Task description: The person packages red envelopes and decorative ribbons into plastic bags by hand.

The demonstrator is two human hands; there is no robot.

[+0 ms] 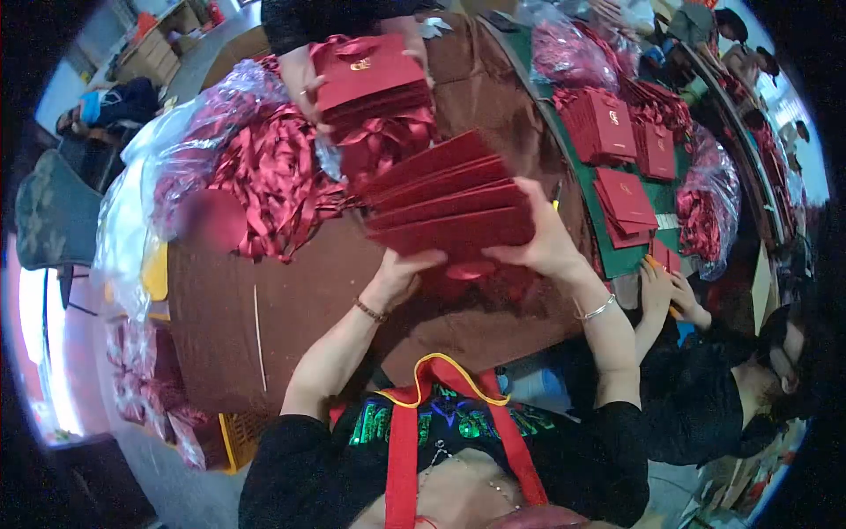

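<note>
Both my hands grip a fanned stack of dark red paper gift bags [449, 207] above the brown-covered table. My left hand [401, 271] holds the lower left part, its thumb lying on the front and its other fingers mostly hidden. At the right edge, my right hand [545, 236] is closed around the bags with the thumb along the lower front. Just beyond, a person's hands [310, 93] hold another stack of red bags [370, 79] with a gold emblem. A heap of red ribbons [278, 176] lies left of my stack.
Clear plastic bags [189, 132] bulge along the table's left side. A thin white stick [259, 339] lies on the brown cloth [308, 300]. On the green table [626, 260] at right are red bag stacks [608, 132], and a co-worker's hands [661, 286] work there.
</note>
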